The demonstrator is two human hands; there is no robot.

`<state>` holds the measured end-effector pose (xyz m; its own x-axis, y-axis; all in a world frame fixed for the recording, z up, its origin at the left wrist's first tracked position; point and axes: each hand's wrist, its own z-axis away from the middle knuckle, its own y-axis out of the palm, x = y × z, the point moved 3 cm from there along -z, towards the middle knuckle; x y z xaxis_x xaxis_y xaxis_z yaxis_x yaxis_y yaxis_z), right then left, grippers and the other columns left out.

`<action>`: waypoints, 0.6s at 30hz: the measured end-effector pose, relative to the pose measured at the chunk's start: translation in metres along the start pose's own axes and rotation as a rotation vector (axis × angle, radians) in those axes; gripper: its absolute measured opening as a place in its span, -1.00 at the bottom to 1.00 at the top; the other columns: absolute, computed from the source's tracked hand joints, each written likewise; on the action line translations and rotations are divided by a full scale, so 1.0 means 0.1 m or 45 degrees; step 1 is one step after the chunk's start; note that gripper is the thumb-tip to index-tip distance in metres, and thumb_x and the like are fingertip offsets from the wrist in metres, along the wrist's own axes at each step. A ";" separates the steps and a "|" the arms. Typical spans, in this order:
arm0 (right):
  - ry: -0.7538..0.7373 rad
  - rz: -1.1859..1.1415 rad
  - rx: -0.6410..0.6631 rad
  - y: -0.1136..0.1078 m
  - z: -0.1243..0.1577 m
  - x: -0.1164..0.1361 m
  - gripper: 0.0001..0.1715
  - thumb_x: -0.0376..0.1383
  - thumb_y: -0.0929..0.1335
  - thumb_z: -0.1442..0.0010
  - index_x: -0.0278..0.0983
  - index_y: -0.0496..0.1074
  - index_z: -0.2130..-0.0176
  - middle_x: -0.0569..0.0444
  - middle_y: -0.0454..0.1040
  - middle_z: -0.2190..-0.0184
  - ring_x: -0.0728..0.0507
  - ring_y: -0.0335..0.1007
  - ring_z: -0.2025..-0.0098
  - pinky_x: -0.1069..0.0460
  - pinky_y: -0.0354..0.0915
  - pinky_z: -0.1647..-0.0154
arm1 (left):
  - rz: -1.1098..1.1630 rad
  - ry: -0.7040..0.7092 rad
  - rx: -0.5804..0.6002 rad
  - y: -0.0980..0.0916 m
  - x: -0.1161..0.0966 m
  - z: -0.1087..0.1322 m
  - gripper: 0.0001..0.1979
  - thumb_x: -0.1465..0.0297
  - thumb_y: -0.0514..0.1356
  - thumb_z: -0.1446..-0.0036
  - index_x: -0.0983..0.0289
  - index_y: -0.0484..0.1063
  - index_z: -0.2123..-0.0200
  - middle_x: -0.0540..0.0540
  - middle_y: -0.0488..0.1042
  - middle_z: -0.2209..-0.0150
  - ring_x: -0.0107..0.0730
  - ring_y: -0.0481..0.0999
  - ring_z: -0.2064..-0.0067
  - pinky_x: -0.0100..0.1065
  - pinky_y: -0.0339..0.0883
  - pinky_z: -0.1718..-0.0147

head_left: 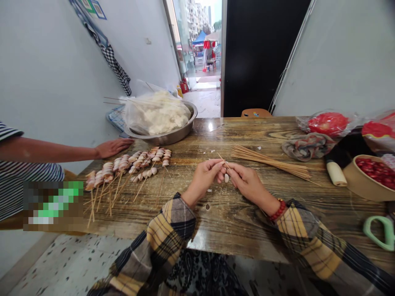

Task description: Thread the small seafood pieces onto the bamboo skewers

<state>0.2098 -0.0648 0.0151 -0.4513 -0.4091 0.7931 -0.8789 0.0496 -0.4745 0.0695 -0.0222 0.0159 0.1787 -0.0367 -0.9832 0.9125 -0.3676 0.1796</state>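
Observation:
Over the middle of the table, my left hand [207,176] and my right hand [247,180] meet, fingers pinched together. A thin bamboo skewer [222,159] slants up to the left between them, its lower part running into my right fingers. A small white piece that looks like a garlic clove [226,178] shows at the fingertips, against my left fingers; how it is gripped is partly hidden. Loose bamboo skewers [271,162] lie in a bundle beyond my right hand. To the left, several loaded skewers [123,164] with pale pinkish pieces rest in a row, sticks toward me.
A metal basin [182,133] holds a plastic bag [160,111] of pale food. Another person's hand [114,148] rests on the table at left. At right are a crumpled cloth [308,146], a tub of red fruit [364,185] and a green handle [381,232].

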 end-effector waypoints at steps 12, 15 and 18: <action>-0.025 0.031 0.084 0.08 0.06 0.03 -0.46 -0.35 0.16 -0.28 -0.30 0.29 -0.21 0.04 0.54 0.37 -0.09 0.45 0.38 0.06 0.32 0.37 | 0.488 -0.161 -0.113 -0.12 0.03 -0.04 -0.75 0.38 0.35 0.04 0.43 0.48 0.31 0.04 0.48 0.48 -0.60 0.40 0.55 -0.54 0.30 0.57; -0.061 0.063 0.096 0.09 0.06 0.01 -0.44 -0.36 0.15 -0.27 -0.26 0.28 -0.22 0.02 0.56 0.27 -0.11 0.49 0.28 0.03 0.37 0.29 | 0.467 -0.158 -0.149 -0.12 0.02 -0.03 -0.78 0.39 0.35 0.03 0.42 0.48 0.34 0.03 0.47 0.52 -0.59 0.41 0.55 -0.54 0.30 0.56; -0.077 0.069 0.086 0.11 0.06 -0.02 -0.45 -0.35 0.15 -0.28 -0.27 0.29 -0.22 -0.02 0.55 0.14 -0.13 0.50 0.22 -0.01 0.39 0.24 | 0.452 -0.153 -0.167 -0.10 -0.01 -0.02 -0.81 0.39 0.34 0.03 0.41 0.48 0.37 0.02 0.46 0.53 -0.59 0.41 0.55 -0.54 0.30 0.56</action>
<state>0.2020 -0.0694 0.0063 -0.4861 -0.4617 0.7420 -0.8400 0.0127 -0.5424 0.0606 -0.0164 0.0146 0.4544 -0.2513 -0.8546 0.8423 -0.1911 0.5040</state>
